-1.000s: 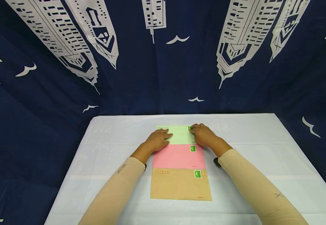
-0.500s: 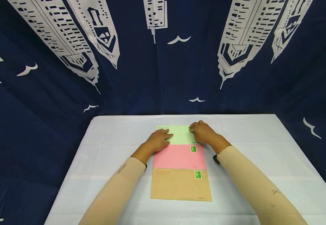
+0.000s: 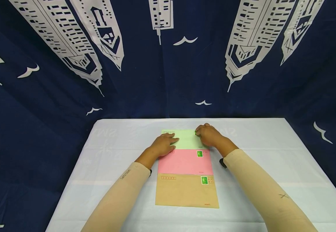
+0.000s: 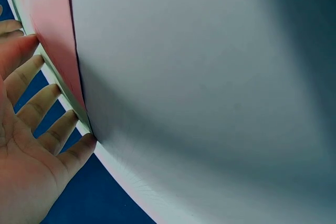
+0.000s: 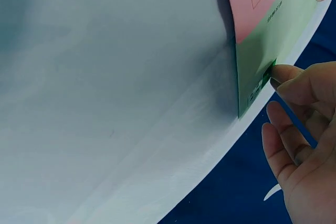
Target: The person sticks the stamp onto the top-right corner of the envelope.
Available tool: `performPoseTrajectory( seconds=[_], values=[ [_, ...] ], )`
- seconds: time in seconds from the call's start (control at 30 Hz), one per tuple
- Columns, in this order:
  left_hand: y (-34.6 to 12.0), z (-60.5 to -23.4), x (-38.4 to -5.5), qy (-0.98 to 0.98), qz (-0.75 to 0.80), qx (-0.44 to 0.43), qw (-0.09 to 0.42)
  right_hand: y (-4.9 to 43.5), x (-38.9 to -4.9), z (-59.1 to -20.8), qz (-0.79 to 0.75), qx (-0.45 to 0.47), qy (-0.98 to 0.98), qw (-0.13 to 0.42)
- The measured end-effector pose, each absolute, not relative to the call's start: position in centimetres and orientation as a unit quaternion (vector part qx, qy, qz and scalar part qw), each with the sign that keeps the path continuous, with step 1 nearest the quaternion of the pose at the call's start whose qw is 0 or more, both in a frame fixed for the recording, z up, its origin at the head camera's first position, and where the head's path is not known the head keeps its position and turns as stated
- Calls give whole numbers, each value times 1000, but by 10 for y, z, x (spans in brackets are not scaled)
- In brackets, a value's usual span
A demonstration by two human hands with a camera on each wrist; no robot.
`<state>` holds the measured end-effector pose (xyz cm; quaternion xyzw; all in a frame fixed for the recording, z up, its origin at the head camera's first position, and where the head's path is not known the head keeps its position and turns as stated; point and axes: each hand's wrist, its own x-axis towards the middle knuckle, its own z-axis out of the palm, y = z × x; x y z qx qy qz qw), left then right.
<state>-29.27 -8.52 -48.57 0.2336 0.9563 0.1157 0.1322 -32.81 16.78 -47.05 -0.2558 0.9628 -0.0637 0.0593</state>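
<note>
Three envelopes lie in a column on the white table: a green envelope (image 3: 186,141) farthest, a pink envelope (image 3: 185,162) in the middle, a brown envelope (image 3: 186,191) nearest. My left hand (image 3: 162,144) rests spread over the left side of the green one, its fingertips flat on the paper. At the green envelope's upper right corner, my right hand (image 3: 209,135) has thumb and index finger together at a green postage stamp (image 5: 269,70), mostly covered by the fingertips; its other fingers are curled. Similar stamps show on the pink and brown envelopes.
A white cloth covers the table (image 3: 112,141), whose far edge lies just beyond the green envelope. Behind it hangs a dark blue curtain (image 3: 144,87) with white buildings and birds. Both forearms wear beige sleeves (image 3: 260,188), and a black band shows at the right wrist.
My right hand has shifted slightly at the stamp, its fingers drawing closer together and covering more of it. The left hand stays in place on the green envelope.
</note>
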Motion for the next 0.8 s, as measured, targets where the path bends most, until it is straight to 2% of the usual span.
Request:
performPoseTrajectory(
  seconds=[0.3, 0.6, 0.8],
  values=[
    [-84, -486, -293, 957, 109, 235, 132, 167, -332, -472, -107, -207, 968, 95],
    [-84, -488, -294, 957, 112, 232, 132, 166, -341, -474, -117, -224, 965, 65],
    [-85, -488, -294, 956, 119, 232, 132, 163, -346, -476, -118, -195, 970, 82]
  ],
)
